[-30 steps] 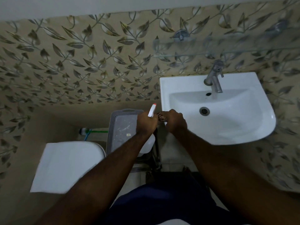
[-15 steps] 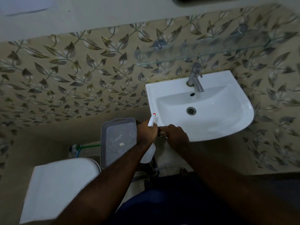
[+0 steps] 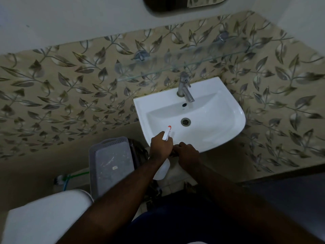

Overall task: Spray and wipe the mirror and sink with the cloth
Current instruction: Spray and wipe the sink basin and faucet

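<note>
My left hand grips a white spray bottle whose red-tipped nozzle points up over the front rim of the white sink. My right hand is closed just beside the left one, at the sink's front edge, over a small dark patterned thing that could be the cloth; too little shows to tell. The mirror's lower edge shows at the top of the view, on the plain wall above the tiles.
A metal tap stands at the back of the sink, with a drain in the bowl. A glass shelf hangs above the tap. Left of the sink stands a grey plastic basket; a white toilet lid lies at lower left.
The view has tilted upward, bringing the mirror's lower edge into sight. Both hands and the bottle have kept together at the sink's front edge.
</note>
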